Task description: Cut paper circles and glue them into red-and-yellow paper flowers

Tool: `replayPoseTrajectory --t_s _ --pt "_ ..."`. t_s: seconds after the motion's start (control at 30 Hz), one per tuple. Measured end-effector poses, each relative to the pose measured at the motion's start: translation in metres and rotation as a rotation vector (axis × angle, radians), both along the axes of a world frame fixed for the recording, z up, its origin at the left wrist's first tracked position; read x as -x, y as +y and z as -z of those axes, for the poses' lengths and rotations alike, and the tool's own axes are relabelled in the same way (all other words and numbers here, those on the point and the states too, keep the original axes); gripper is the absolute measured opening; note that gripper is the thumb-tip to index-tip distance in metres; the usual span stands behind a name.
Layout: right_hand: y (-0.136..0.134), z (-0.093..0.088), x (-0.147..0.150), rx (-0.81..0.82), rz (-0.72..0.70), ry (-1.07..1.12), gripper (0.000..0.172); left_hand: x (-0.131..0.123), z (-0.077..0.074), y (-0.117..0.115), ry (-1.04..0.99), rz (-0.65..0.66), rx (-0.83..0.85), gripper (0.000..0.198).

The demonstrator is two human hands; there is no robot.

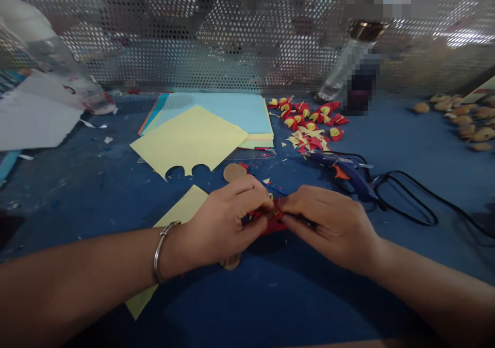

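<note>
At the middle of the blue table, my left hand (pixel 230 219) and my right hand (pixel 334 229) meet with fingertips pinched together. Between them is a small red and yellow paper piece (pixel 277 211), mostly covered by the fingers. Some flat red paper (pixel 274 226) shows just below it. A round tan disc (pixel 234 172) lies beyond my left hand, and another tan piece (pixel 231 262) is partly hidden under it. Beneath my left wrist runs a strip of pale yellow paper (pixel 185 203).
A yellow sheet with curved cut-outs (pixel 189 139) rests on stacked coloured paper (pixel 232 105). Red and yellow folded paper pieces (pixel 309 118) lie behind. To the right are a blue glue gun (pixel 348 170) with a looping cord, a bottle (pixel 340 69) and several brown shells (pixel 466 121).
</note>
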State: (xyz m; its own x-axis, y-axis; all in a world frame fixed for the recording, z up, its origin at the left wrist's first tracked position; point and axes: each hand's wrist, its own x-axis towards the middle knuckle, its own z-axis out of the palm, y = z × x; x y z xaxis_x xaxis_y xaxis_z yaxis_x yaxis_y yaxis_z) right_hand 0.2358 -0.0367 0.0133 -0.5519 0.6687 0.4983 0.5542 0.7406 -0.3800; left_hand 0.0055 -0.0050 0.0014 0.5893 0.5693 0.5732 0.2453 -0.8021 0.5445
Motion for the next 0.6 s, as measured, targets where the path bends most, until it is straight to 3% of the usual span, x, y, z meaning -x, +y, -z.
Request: replayPoseTrajectory --t_s 0.6 --pt "0.0014 0.0011 -0.0028 -0.046 -0.072 -0.045 0.016 0.0042 0.0029 -0.0009 0.120 0.052 0.033 0.017"
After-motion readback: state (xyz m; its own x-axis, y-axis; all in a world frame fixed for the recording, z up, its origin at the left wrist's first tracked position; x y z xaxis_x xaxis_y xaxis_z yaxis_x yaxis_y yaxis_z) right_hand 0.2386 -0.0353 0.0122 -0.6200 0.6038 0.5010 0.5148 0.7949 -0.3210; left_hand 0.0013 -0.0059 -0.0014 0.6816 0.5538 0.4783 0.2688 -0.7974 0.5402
